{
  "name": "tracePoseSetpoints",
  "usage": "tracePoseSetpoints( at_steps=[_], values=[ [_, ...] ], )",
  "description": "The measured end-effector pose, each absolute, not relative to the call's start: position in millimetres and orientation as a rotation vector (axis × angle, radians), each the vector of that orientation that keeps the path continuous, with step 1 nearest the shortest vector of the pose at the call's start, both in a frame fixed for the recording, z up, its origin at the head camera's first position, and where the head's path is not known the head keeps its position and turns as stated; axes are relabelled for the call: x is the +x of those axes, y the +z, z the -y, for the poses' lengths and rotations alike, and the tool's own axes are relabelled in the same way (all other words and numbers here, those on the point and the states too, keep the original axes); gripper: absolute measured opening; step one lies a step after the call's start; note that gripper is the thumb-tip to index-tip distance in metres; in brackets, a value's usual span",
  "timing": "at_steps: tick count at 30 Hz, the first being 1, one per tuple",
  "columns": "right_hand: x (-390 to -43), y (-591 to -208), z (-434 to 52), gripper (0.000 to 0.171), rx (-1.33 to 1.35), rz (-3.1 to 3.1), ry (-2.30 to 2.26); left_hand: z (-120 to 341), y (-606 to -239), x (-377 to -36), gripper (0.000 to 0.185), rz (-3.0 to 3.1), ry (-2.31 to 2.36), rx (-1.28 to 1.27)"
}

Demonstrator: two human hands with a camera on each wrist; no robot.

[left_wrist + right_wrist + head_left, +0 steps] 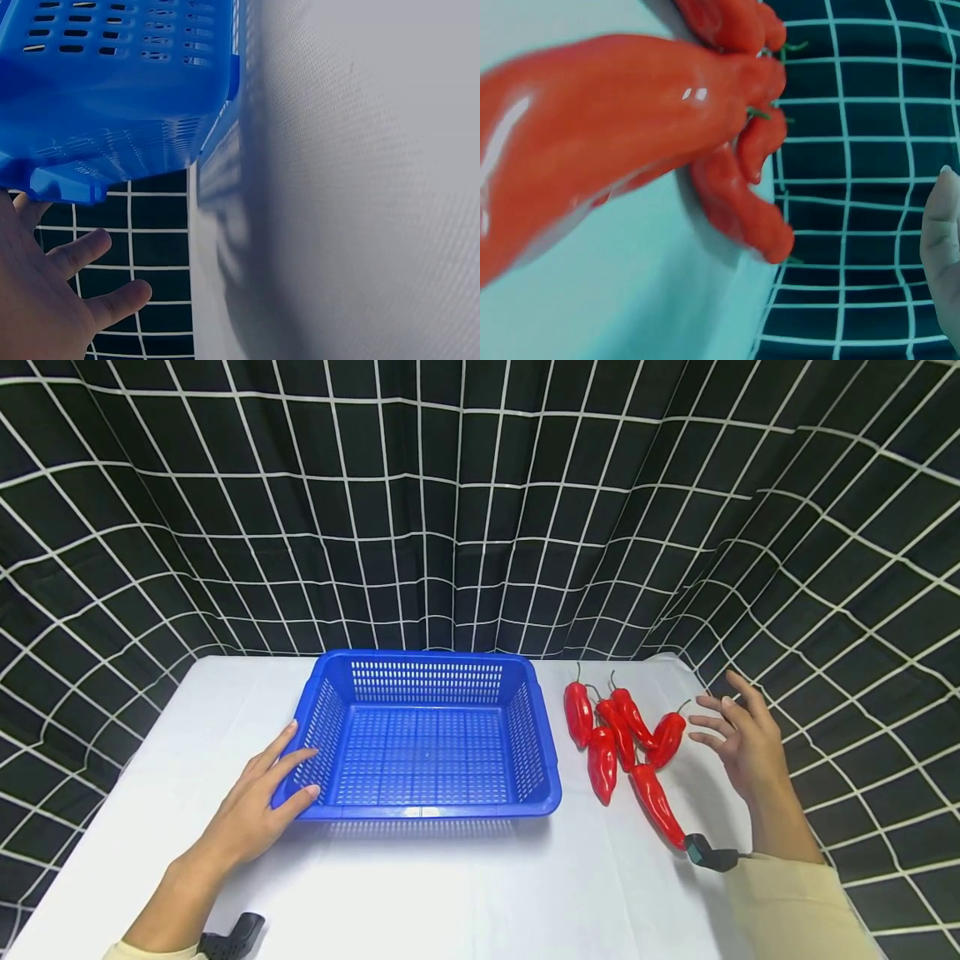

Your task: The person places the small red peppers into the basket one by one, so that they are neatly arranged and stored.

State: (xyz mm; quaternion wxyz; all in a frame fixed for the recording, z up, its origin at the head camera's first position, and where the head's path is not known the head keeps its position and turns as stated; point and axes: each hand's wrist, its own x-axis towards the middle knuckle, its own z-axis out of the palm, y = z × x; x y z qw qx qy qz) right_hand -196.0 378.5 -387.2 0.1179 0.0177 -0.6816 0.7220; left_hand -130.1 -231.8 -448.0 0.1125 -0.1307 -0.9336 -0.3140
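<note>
A blue plastic basket (420,811) with slotted walls stands on the white table, nothing inside it. Over its left rim lies my left hand (251,814), thumb and forefinger reaching inside. In the left wrist view, the other fingers (120,300) of that hand spread loosely below the basket's rim (67,184). Several red peppers (602,764) with thin green stems lie grouped right of the basket. My right hand (750,747) hovers to their right, fingers spread and slightly bent, holding nothing. One pepper (622,112) looms large in the right wrist view; that hand's finger (941,240) shows at the right edge.
A black curtain (450,510) with a white grid hangs behind the table and along both sides. Small black wrist devices show by the left forearm (165,902) and by the right sleeve (795,902). White tabletop (420,893) spreads in front of the basket.
</note>
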Motion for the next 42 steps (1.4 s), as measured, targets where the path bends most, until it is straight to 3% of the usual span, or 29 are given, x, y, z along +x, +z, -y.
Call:
tracePoseSetpoints(
  at_steps=[14, 28, 42],
  values=[
    [-205.7, -412.7, -403.3, 0.068, -0.291, 2.192, 2.057, 231.9, -447.7, -127.7, 0.052, 2.759, -0.922, -0.361],
    [-222.8, -434.3, -414.1, 0.095, -0.555, 2.586, 1.956, 229.9, -445.9, -126.9, 0.052, 2.768, -0.92, -0.349],
    [-240.7, -445.6, -413.2, 0.095, -0.713, 2.737, 1.81, 229.4, -445.3, -126.8, 0.052, 2.775, -0.913, -0.353]
  ],
)
